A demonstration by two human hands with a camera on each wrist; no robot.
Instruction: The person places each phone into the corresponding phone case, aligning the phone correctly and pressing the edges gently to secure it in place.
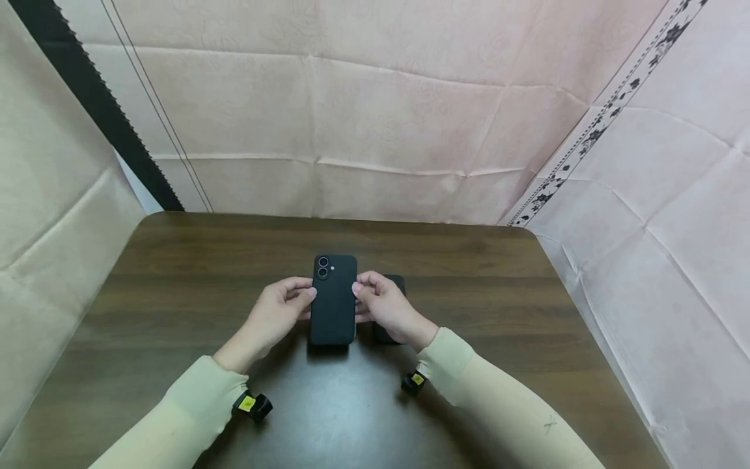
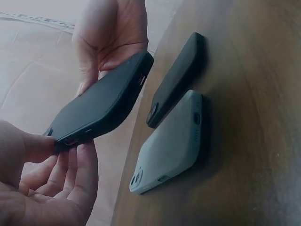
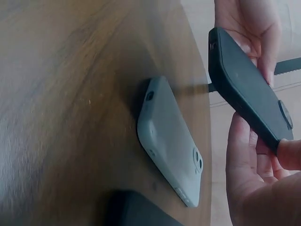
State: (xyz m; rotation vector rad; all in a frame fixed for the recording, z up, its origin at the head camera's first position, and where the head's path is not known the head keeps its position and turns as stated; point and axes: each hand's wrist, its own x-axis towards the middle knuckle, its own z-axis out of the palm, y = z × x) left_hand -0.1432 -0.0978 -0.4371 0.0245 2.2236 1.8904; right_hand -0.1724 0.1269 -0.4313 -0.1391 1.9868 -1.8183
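Note:
A phone in a black case (image 1: 334,309) is held up over the table, its back with two camera lenses facing the head camera. My left hand (image 1: 272,316) pinches its left edge, thumb on the back and fingers behind. On the opposite edge, my right hand (image 1: 389,309) grips it the same way. Both wrist views show a phone in a pale grey-green case (image 2: 167,143) lying on the table beneath; in the head view the held phone hides it. Beside that lies another dark phone (image 2: 176,77), partly covered by my right hand in the head view.
The brown wood-grain table (image 1: 193,280) has rounded far corners. Pale creased cloth (image 1: 404,124) hangs behind it, with more at both sides. Each wrist wears a small black camera (image 1: 254,405) on a strap.

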